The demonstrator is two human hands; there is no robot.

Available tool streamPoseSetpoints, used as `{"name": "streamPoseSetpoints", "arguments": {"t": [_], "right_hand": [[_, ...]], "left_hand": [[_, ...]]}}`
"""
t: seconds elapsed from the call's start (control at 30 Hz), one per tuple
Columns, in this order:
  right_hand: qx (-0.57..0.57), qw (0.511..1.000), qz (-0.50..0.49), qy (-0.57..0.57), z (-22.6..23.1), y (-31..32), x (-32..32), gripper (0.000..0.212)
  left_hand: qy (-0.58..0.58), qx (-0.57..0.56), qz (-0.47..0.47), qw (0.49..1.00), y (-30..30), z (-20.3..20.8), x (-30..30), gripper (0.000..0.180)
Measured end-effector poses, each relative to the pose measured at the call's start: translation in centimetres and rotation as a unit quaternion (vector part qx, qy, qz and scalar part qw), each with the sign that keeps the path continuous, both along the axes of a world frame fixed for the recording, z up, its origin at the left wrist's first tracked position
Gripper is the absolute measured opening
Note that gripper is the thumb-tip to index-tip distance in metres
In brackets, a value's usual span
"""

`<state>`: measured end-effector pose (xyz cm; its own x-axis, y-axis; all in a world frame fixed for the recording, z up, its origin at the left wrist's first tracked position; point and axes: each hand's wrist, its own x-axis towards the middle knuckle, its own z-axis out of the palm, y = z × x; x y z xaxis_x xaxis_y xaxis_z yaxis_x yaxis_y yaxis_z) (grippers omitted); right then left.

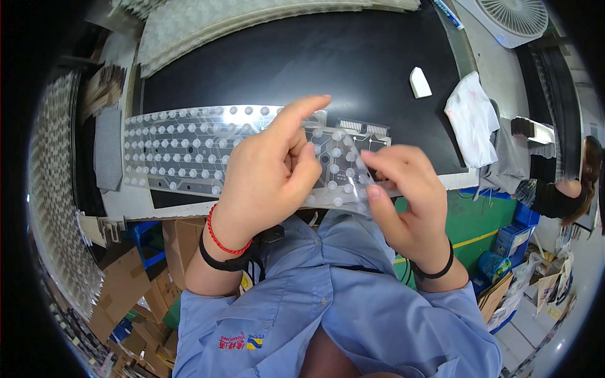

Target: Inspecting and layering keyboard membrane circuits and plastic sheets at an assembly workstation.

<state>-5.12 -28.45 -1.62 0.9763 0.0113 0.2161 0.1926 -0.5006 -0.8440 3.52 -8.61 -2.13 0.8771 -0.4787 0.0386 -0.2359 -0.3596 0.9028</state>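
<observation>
From my seat I see the left hand (pixel 268 179) just left of centre, its index finger stretched toward one o'clock and the other fingers curled; its grip is closed, thumb and bent fingers pinching the clear membrane sheet (pixel 189 151). That sheet, dotted with rows of pale round pads and thin traces, runs from nine o'clock to the middle, lying partly on the black mat (pixel 302 60) and partly on the pale front edge of the desk (pixel 135 205). The right hand (pixel 406 195) sits at four o'clock from centre; its grip is also closed, thumb and fingertips nipping the sheet's right end, which lifts and bends upward between the two hands. A small toothed connector tail (pixel 362 127) of the sheet shows just above the right hand.

Further off, at one o'clock, a white wedge-shaped block (pixel 420 82) rests on the mat, and a crumpled white cloth (pixel 472 123) lies at the mat's right edge at two o'clock. A white fan (pixel 513 16) stands at the top right. Stacks of similar clear sheets (pixel 239 19) lie along twelve o'clock. Cardboard boxes (pixel 132 283) fill the floor at seven o'clock.
</observation>
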Motion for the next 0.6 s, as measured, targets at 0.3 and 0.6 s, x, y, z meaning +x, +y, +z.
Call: {"name": "streamPoseSetpoints", "arguments": {"t": [0.3,0.6], "right_hand": [[-0.013,0.987,0.116,-0.108,1.9,-2.2,0.7,0.035],[-0.269,0.952,-0.133,0.062,2.3,-7.3,7.1,0.034]], "left_hand": [[-0.028,-0.022,-0.028,0.999,0.8,-0.6,-0.1,0.024],[0.020,-0.034,-0.049,0.998,1.5,-0.1,-0.9,0.024]]}}
